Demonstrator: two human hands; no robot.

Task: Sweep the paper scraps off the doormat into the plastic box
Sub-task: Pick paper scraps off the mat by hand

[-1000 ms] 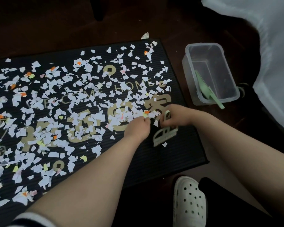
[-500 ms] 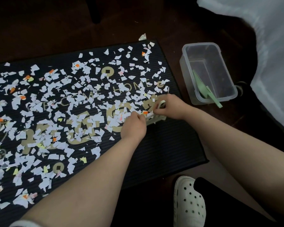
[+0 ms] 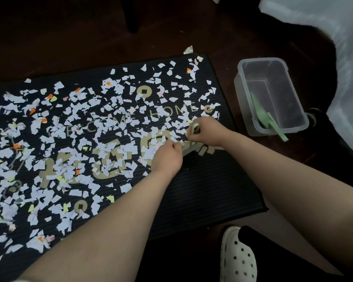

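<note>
Rightward, plastic box (image 3: 240, 92), near doormat (image 3: 204, 190) edge

The doormat (image 3: 202, 190) runs off the left edge. The left hand (image 3: 167, 157) hides its own fingers; the right hand (image 3: 209, 132) covers most of the pale object (image 3: 196, 126) it grips.

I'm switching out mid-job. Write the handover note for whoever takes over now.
Right hand grips a small pale brush on the doormat. Left hand is curled beside it; its hold is hidden.
Paper scraps cover most of it; only the near right corner is bare.
Plastic box, right of the mat, holds just a green scoop; no scraps seen inside.
Left: nearly all the sweeping.
</note>
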